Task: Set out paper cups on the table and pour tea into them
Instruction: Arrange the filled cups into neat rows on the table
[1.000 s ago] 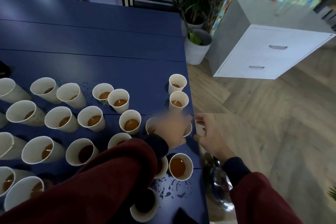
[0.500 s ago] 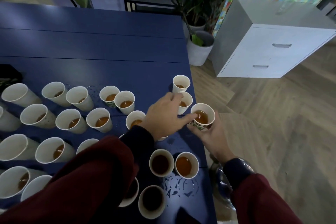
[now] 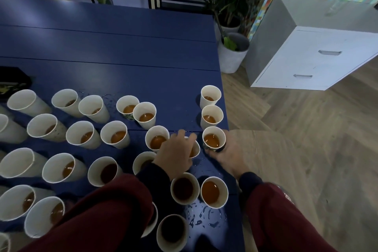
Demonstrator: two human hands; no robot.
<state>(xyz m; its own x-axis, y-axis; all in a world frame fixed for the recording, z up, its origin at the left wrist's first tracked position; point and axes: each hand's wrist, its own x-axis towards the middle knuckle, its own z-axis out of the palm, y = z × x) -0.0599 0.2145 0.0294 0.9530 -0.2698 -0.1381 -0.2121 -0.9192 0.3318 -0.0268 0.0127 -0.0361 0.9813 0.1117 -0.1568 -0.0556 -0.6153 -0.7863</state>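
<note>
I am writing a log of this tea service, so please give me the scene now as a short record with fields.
table: blue, with many paper cups, most showing tea
right hand: grips the edge cup at the table's right edge
left hand: lies over a neighbouring cup; grip hidden
spill: drops beside the nearest cups

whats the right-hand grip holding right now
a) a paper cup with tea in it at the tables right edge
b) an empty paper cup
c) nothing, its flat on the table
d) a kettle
a: the right-hand grip is curled round a paper cup with amber tea in it, at the right edge of the blue table.
</note>
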